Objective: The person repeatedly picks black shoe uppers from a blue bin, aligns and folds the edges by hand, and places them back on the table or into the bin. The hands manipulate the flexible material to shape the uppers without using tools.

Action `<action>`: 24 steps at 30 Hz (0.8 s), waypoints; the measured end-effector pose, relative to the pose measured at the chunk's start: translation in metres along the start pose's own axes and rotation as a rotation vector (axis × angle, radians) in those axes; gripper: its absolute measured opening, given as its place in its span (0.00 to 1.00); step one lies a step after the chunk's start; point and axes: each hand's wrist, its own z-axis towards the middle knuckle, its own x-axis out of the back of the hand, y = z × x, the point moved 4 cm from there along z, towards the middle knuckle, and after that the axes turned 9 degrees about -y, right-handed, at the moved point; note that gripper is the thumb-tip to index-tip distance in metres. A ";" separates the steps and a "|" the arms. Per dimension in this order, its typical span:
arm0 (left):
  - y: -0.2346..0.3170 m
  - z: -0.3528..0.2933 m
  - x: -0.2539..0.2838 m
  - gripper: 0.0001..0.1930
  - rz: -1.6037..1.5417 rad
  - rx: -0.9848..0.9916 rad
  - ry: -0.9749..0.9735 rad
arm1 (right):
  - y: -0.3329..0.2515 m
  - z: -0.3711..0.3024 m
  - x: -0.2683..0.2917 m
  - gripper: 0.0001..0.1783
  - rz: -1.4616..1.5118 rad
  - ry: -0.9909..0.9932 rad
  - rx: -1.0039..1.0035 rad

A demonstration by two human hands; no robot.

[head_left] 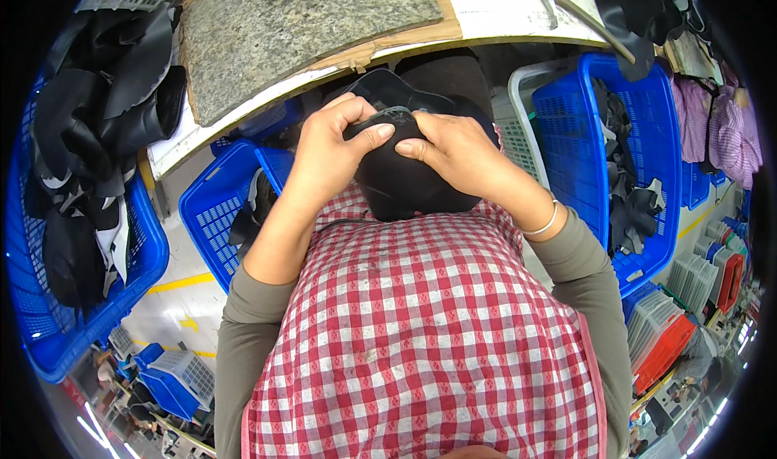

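A black leather piece [409, 180] with a curved, folded edge is held up over my lap, in front of the checked apron. My left hand [336, 139] pinches its upper edge between thumb and bent fingers. Close beside it, my right hand [453, 151] grips the same edge, thumb on the near face and fingers partly hidden behind. The two thumbs are a short way apart. More black material shows behind the edge, and I cannot tell whether it belongs to the same piece.
Ahead, the worktable carries a speckled stone slab [316, 34] and a hammer [595, 26]. A blue basket heaped with black pieces [150, 257] stands far left. Another blue basket [214, 208] is left of my lap, and a larger blue one [595, 151] is at the right.
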 end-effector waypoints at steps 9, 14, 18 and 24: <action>0.010 0.014 -0.001 0.05 -0.049 0.075 -0.136 | 0.002 -0.007 0.003 0.20 0.079 0.091 -0.066; 0.000 0.021 -0.001 0.05 -0.275 0.197 -0.154 | 0.003 -0.011 0.006 0.22 -0.049 0.107 -0.050; 0.003 0.021 0.002 0.12 -0.211 0.066 -0.157 | 0.021 0.005 0.021 0.15 0.485 -0.079 -0.041; 0.007 0.019 0.002 0.14 -0.146 0.099 -0.218 | 0.032 0.047 0.022 0.15 0.853 -0.337 0.096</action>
